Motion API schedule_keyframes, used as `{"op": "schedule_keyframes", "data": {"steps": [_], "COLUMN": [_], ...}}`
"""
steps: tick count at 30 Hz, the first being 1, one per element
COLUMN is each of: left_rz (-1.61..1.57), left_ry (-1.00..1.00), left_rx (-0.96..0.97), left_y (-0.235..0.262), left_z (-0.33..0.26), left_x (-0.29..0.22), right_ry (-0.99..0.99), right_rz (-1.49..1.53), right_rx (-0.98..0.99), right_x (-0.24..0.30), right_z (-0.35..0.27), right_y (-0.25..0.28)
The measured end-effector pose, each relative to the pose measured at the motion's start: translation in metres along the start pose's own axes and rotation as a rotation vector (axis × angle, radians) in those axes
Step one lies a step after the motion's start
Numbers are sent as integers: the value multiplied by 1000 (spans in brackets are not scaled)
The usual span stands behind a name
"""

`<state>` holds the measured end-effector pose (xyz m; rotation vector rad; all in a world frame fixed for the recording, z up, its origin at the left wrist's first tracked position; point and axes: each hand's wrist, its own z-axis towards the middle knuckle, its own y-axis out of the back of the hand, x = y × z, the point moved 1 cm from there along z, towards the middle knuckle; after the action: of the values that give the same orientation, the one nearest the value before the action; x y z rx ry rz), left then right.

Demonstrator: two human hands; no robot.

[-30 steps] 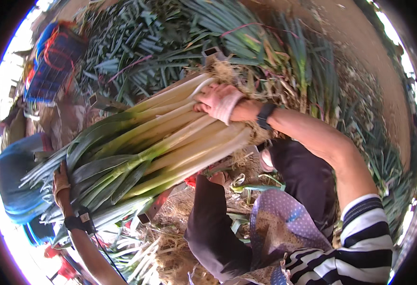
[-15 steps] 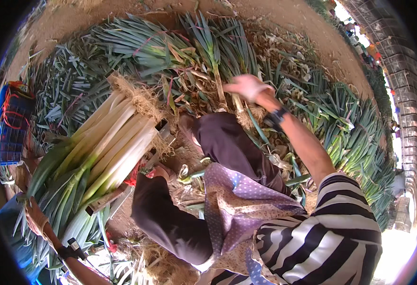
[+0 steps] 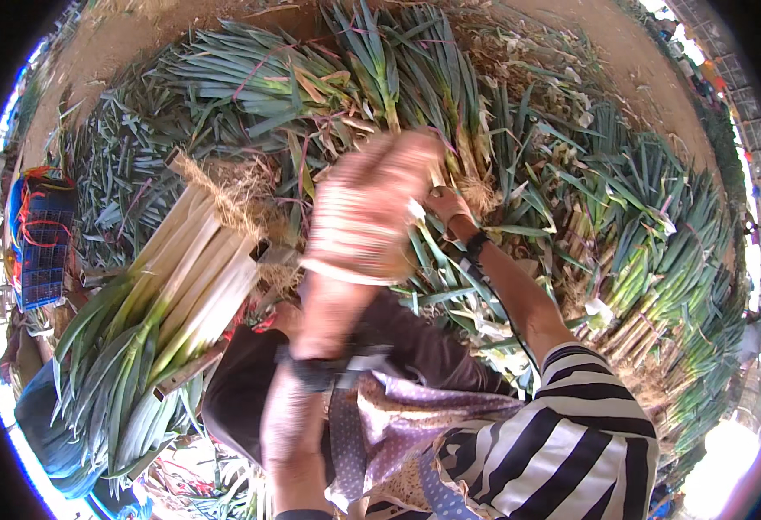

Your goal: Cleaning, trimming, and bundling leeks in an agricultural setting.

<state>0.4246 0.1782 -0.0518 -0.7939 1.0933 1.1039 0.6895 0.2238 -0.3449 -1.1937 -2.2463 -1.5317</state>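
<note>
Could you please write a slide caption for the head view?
Blurred left grip and right grip near leafy stalks, with pale-stemmed leeks lying to their left.

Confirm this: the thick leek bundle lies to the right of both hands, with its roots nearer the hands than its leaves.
Not right: the head view shows the thick leek bundle to the left of both the left hand and the right hand, with its roots nearer the hands than its leaves.
</note>
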Motion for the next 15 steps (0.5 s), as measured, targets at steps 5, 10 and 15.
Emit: {"op": "schedule_keyframes", "data": {"steps": [5,10,15], "left_rz": [544,-155,356], "left_ry": [-253,220,-126], "left_rx": [199,108,315], "left_y": [-97,-120,-145], "left_z": [28,32,65], "left_x": [66,106,71], "right_ry": [-68,-158,-217], "right_rz": [5,57,285], "right_rx": [7,42,100], "right_x": [43,58,0], "right_z": [57,100,145], "right_y": [-29,-65,-54]}}
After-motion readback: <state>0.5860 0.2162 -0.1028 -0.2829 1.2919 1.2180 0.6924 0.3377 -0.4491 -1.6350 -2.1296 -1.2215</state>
